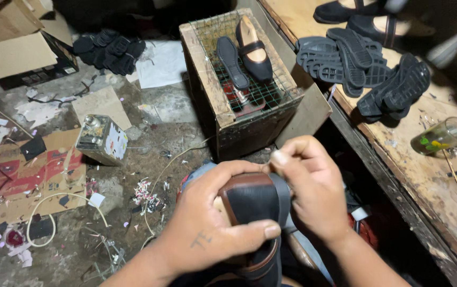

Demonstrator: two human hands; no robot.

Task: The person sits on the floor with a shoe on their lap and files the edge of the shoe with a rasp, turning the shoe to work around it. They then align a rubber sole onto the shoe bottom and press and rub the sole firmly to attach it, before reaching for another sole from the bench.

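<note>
Head view: left hand (pixel 207 223) wrapped over a dark shoe (pixel 255 212) w/ brown trim, fingers (pixel 263 230) pressed across the upper to steady it on the lap. Right hand (pixel 313 191) beside it, fingers (pixel 280 158) pinching the shoe's edge, prob. to pull the material tight. Beyond the fingers, a wire-topped box (pixel 239 79) held another shoe & a sole; black soles (pixel 367 69) lay on the desk (pixel 425 175), right of the fingers.

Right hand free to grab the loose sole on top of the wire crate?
Probably not right away: the right hand is pinching the strap of the shoe held in the lap. The path to the sole on the crate looks unobstructed.
</note>
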